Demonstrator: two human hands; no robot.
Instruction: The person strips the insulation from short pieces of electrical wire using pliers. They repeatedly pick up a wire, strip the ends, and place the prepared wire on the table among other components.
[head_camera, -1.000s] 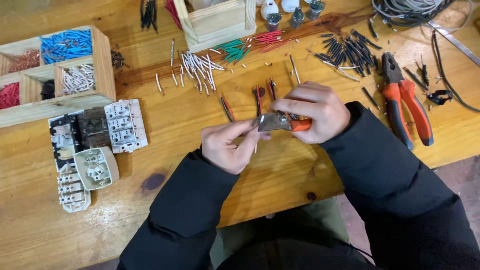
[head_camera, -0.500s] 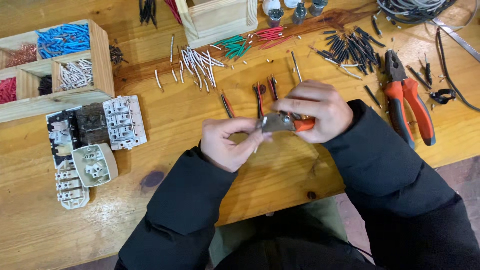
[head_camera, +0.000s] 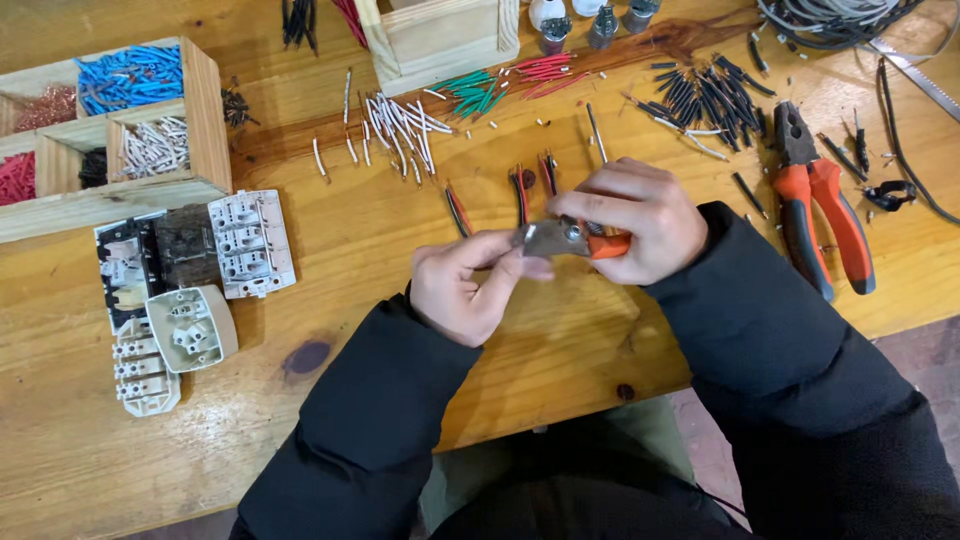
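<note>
Workbench clutter runs from the far left, where we see a wooden compartment tray (head_camera: 205, 110) holding blue, white and red wire pieces, and just below it a cluster of white socket modules (head_camera: 185, 300) lying flat on the wooden table (head_camera: 400, 320).

Near the middle, loose white wire lengths (head_camera: 400, 125) fan out beyond our hands, with green and red pieces further back beside a small wooden box (head_camera: 440, 40).

Our left hand (head_camera: 465, 290) curls its fingers loosely around the metal nose of a small wire stripper (head_camera: 570, 238), while our right hand (head_camera: 635, 220) is closed firmly on its orange handle.

The tool is held just above the table, its long axis roughly level, metal end pointing left.

To the right lie black wire offcuts (head_camera: 700, 95) and orange-handled pliers (head_camera: 825, 215), well apart from our hands.

Bare wood stays open between hands and near table edge.
</note>
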